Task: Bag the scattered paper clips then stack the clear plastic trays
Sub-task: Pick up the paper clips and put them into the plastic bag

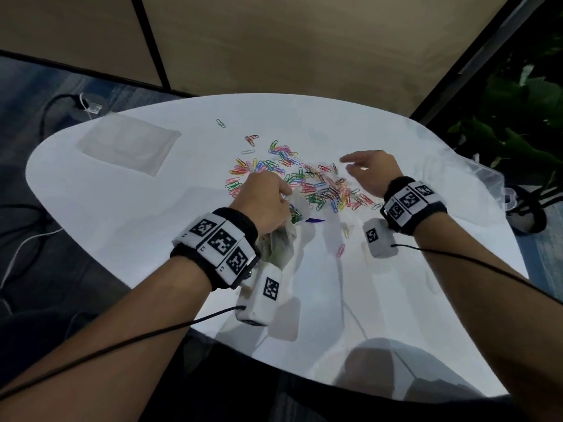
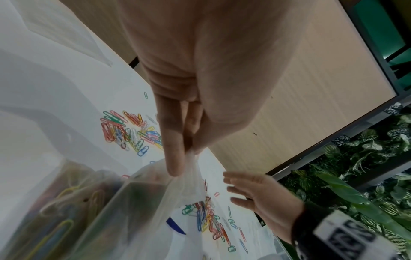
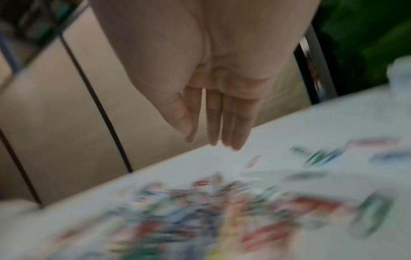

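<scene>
Your left hand (image 2: pixel 200 73) has its fingers (image 2: pixel 173 140) pressed against the thumb, pinching the rim of a thin clear bag (image 2: pixel 138 211) – the film bunches right under your fingertips and hangs down toward your wrist. Through its wall you can see a load of coloured paper clips already inside. In the head view that hand (image 1: pixel 263 202) sits at the near left edge of the pile, the bag (image 1: pixel 283 239) trailing back under your wrist.

Your right hand (image 1: pixel 370 172) is holding nothing: its fingers (image 3: pixel 224 119) are stretched out straight and close together, thumb a little apart, hovering just above the table (image 1: pixel 106 202) at the right side of the pile. The right wrist view is blurred, so whether the fingertips touch the surface cannot be told.

The loose paper clips (image 1: pixel 292 175) lie scattered in a many-coloured heap between your two hands, with a few strays farther back and a couple nearer you. A clear plastic tray (image 1: pixel 128 144) lies flat at the far left of the table, well apart from the clips – another clear tray (image 1: pixel 484 175) sits at the right edge, beside green plants (image 1: pixel 518 111)
</scene>
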